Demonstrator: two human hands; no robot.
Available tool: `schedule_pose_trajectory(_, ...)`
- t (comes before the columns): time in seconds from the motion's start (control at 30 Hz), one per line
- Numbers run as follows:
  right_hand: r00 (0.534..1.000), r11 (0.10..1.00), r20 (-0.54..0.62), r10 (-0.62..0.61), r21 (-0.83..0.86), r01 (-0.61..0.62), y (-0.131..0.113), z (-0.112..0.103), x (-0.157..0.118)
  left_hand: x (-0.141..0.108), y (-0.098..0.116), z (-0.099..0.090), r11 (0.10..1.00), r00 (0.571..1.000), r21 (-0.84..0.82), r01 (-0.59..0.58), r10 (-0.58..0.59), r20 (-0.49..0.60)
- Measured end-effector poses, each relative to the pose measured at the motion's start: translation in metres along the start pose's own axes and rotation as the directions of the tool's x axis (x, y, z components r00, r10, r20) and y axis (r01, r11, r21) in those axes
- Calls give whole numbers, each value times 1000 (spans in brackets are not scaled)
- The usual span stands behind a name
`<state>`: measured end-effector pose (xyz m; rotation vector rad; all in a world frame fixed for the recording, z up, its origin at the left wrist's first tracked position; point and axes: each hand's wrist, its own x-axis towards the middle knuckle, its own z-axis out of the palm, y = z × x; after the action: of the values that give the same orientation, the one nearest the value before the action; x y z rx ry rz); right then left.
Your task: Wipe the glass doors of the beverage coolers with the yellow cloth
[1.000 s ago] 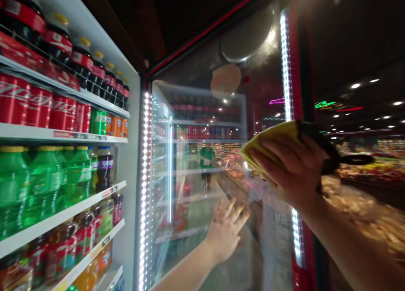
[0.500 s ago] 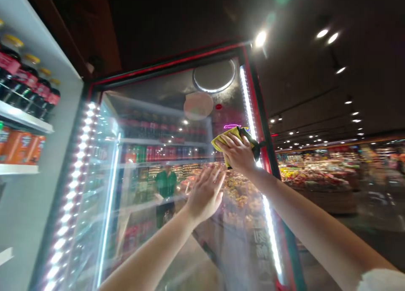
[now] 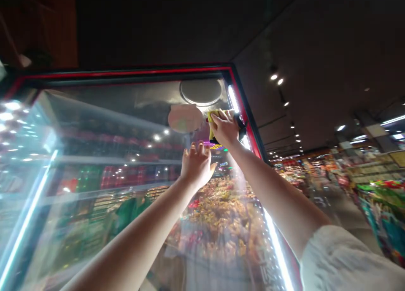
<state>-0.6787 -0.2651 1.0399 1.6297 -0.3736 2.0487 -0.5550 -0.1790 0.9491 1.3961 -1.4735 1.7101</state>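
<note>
A yellow cloth with a dark edge (image 3: 211, 133) lies against the glass door (image 3: 133, 139), near its upper right corner. My right hand (image 3: 226, 130) presses on the cloth, fingers bent over it. Lower and to the left, my left hand (image 3: 196, 166) is raised at the glass with its fingers apart and nothing in it; whether the fingertips touch the pane I cannot tell. A pale round patch (image 3: 185, 118) shows on the glass just left of the cloth.
The door has a dark frame with a red strip (image 3: 142, 73) and a bright light strip (image 3: 278, 249) down its right side. Reflections of shelves and goods cover the pane. Beyond it, at right, stand store displays (image 3: 386, 198) under ceiling spotlights (image 3: 276, 79).
My right hand has moved the cloth up the glass, towards the top corner. My left hand has gone up slightly too. The view has turned right, so the bottle shelves have left the picture.
</note>
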Motion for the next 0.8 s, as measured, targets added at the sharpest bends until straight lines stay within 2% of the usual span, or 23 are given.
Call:
schedule_pose_trajectory(0.1, 995, 992, 99, -3, -128, 15, 3, 2, -21, 0, 2, 3, 999, 998, -45, -15, 12, -56)
schedule_pose_trajectory(0.2, 987, 974, 115, -113, -183, 133, 15, -7, -39, -1, 5, 2, 995, 998, -89, -46, 42, -55)
schedule_pose_trajectory(0.3, 983, 958, 111, -148, -231, 171, 23, -11, -19, 0, 9, -2, 998, 999, -51, -38, 39, 13)
schedule_pose_trajectory(0.4, 996, 958, 84, -19, -285, 42, 18, -2, 17, 1, 9, -7, 998, 997, -19, -60, 60, 47)
schedule_pose_trajectory(0.47, 995, 953, 93, 28, -303, 2, 13, 4, 24, 0, 6, -9, 997, 996, -32, -73, 74, 40)
schedule_pose_trajectory(0.53, 990, 951, 135, -38, -299, 77, 14, 2, 11, -3, 3, -10, 995, 996, -63, -83, 84, 26)
schedule_pose_trajectory(0.63, 955, 931, 202, -215, -251, 263, 28, -14, -18, -8, -4, -7, 988, 993, -109, -113, 114, 7)
schedule_pose_trajectory(0.67, 950, 927, 217, -225, -254, 278, 34, -19, -20, -9, -6, -6, 985, 992, -120, -125, 126, 3)
schedule_pose_trajectory(0.73, 966, 935, 203, -163, -281, 217, 39, -18, -9, -11, -12, -4, 981, 990, -133, -140, 141, 0)
schedule_pose_trajectory(0.8, 990, 956, 136, -37, -285, 74, 33, -6, 15, -13, -21, -1, 982, 992, -141, -126, 127, -7)
